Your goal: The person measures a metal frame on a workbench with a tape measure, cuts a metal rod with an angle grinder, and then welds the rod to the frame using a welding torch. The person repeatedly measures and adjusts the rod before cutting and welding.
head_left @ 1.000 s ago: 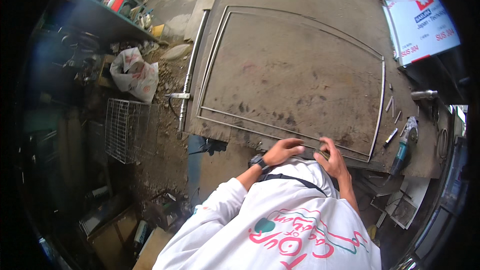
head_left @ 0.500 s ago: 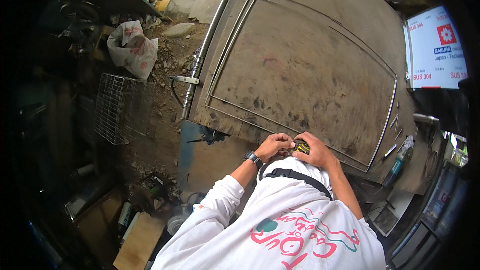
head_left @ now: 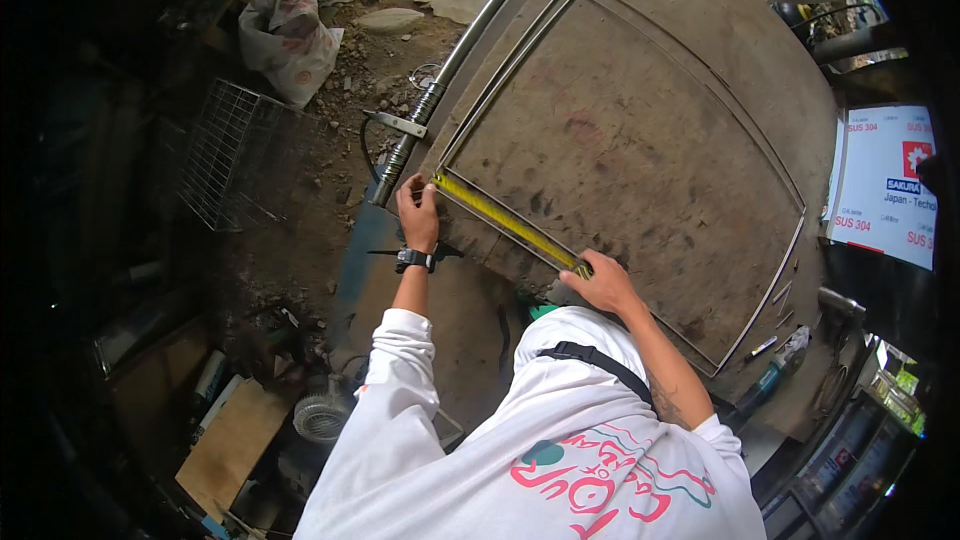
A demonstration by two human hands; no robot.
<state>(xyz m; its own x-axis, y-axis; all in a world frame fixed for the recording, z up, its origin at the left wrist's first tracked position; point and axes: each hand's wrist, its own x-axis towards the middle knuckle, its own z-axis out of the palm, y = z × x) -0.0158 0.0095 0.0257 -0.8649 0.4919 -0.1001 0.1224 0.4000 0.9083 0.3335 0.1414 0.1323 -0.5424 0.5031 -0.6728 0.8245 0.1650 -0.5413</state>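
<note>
A yellow tape measure (head_left: 510,225) is drawn out along the near side of a thin metal rod frame (head_left: 803,208) lying on a stained wooden tabletop (head_left: 640,150). At the frame's near left corner, my left hand (head_left: 417,215) pinches the blade's end; a black watch (head_left: 413,259) is on that wrist. My right hand (head_left: 606,285) is closed around the tape's case near the table's front edge, mostly hiding it. The blade runs straight between both hands, close beside the rod.
A metal pipe with a clamp (head_left: 405,125) lines the table's left edge. At right lie an angle grinder (head_left: 775,372), a marker (head_left: 762,346), a hammer (head_left: 840,302) and short rod pieces. A wire cage (head_left: 232,155) and white bag (head_left: 290,40) stand on rubble ground.
My hands have parted from close together at my waist. The left went out to the frame's left corner with the tape's end, so the yellow blade now shows. The view has shifted.
</note>
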